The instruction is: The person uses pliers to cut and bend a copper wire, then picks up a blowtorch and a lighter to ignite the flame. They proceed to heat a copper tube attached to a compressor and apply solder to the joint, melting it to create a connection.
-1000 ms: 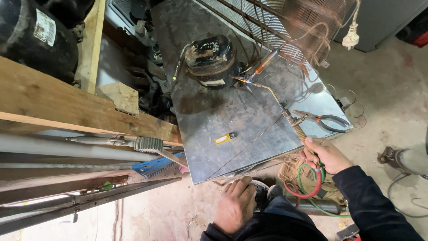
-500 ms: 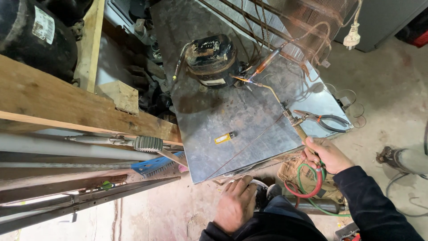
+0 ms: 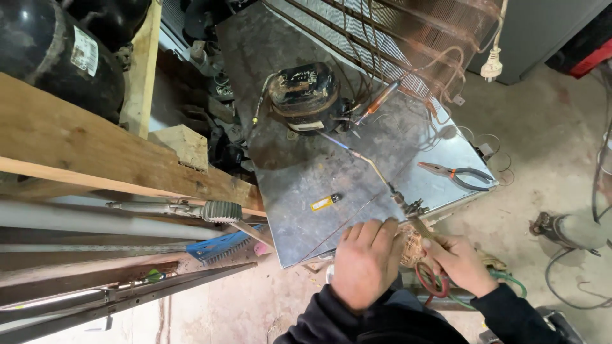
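My right hand (image 3: 462, 261) grips the handle of a brazing torch (image 3: 382, 181). Its thin neck reaches up-left across a bare metal sheet (image 3: 299, 191), and a small blue flame shows at the tip, close to the copper tubes of a black compressor (image 3: 303, 95). Red and green hoses (image 3: 433, 286) loop below that hand. My left hand (image 3: 366, 261) lies palm down on the sheet's near edge, fingers together over the end of a thin reddish rod (image 3: 347, 226). Whether it grips the rod is hidden.
A small yellow lighter (image 3: 325, 202) and red-handled pliers (image 3: 459, 173) lie on the sheet. A wire condenser grid (image 3: 408, 32) and a white plug (image 3: 491, 67) sit behind. Left: a wooden beam (image 3: 95, 153), a second black compressor (image 3: 51, 57), metal bars, a blue brush (image 3: 220, 245).
My left hand has risen from my lap to the sheet's near edge, over the thin rod. The right hand and torch have barely moved.
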